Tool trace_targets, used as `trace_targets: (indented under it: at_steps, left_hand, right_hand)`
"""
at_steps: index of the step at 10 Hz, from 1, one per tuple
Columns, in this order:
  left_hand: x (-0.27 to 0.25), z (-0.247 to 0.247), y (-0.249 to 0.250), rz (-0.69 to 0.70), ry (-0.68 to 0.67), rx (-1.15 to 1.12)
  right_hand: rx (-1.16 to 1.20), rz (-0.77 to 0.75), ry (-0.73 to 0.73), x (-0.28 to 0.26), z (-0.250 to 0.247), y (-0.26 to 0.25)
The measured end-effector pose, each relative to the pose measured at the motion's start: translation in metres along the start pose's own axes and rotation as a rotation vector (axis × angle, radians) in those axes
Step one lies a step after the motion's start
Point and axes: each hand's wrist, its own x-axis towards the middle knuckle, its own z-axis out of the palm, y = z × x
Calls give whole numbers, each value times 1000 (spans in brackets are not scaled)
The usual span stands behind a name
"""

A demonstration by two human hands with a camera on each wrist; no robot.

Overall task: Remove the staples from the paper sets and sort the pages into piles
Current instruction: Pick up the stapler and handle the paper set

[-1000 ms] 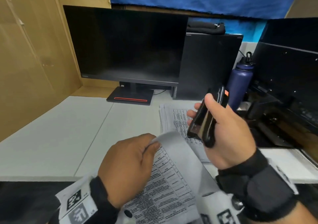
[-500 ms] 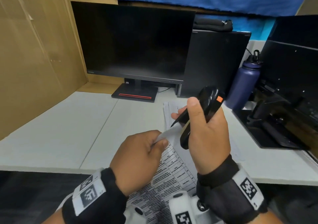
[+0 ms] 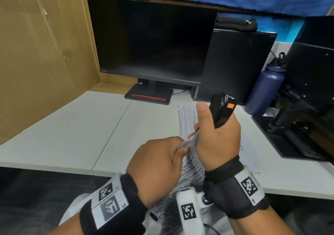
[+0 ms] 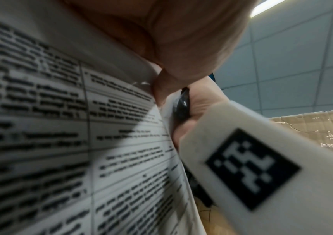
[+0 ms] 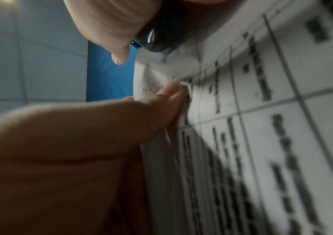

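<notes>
My left hand (image 3: pixel 162 164) pinches the upper corner of a printed paper set (image 3: pixel 191 171) held above the desk's front edge. The corner (image 5: pixel 161 76) is creased between thumb and finger. My right hand (image 3: pixel 216 135) grips a black staple remover (image 3: pixel 221 108) with an orange tab, upright, its lower end against that corner. In the left wrist view the paper set (image 4: pixel 81 127) fills the frame and the black staple remover (image 4: pixel 181 103) shows beside the right palm. A stack of printed pages (image 3: pixel 188 119) lies on the white desk (image 3: pixel 81 135) behind my hands. The staple itself is hidden.
A dark monitor (image 3: pixel 150 39) on a red-striped stand sits at the back. A black computer case (image 3: pixel 235 65) stands to its right, then a navy water bottle (image 3: pixel 265 88) and black equipment (image 3: pixel 298 126). Cardboard panels (image 3: pixel 39 54) wall the left side.
My right hand has brought the staple remover down and leftward from mid-air onto the paper corner that my left hand pinches. The hands are now touching together.
</notes>
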Motion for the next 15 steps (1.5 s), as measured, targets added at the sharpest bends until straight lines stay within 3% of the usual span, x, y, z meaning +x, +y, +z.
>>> trace_targets:
  at_steps: [1, 2, 3, 4, 5, 6, 8, 9, 10, 11, 12, 13, 14, 15]
  left_hand:
    - [-1, 2, 3, 2, 3, 17]
    - [1, 1, 1, 1, 45, 19]
    - [10, -9, -12, -66, 111, -80]
    - [26, -34, -33, -204, 207, -203]
    - [39, -63, -51, -364, 324, -399]
    - [51, -82, -71, -511, 396, -696]
    - [77, -97, -98, -712, 434, -907]
    - [94, -91, -90, -778, 322, -946]
    - [113, -82, -76, -796, 202, -946]
    - [137, -72, -59, -847, 99, -969]
    - [159, -57, -43, -876, 77, -952]
    - [187, -34, -52, -885, 36, -910]
    - [212, -12, -54, -889, 0, -829]
    - [222, 6, -46, -860, 11, -803]
  right_hand:
    - [-19, -27, -21, 1, 1, 1]
    - [28, -39, -160, 12, -5, -10]
    - [174, 102, -192, 40, -25, -5]
    - [6, 334, -200, 90, -67, 41]
    - [-463, 443, -300, 129, -113, 96]
    - [-768, 496, -382, 147, -149, 137]
    - [-1329, 467, -656, 150, -160, 153]
    - [-1455, 343, -658, 151, -150, 138]
    - [-1285, 76, -573, 141, -126, 116]
    - [-1055, 94, -807, 115, -91, 108]
    - [-1077, 229, -1051, 111, -74, 116]
    - [-1094, 331, -949, 128, -79, 117]
    - [-688, 521, -792, 141, -101, 113]
    - [-606, 446, -581, 131, -120, 114]
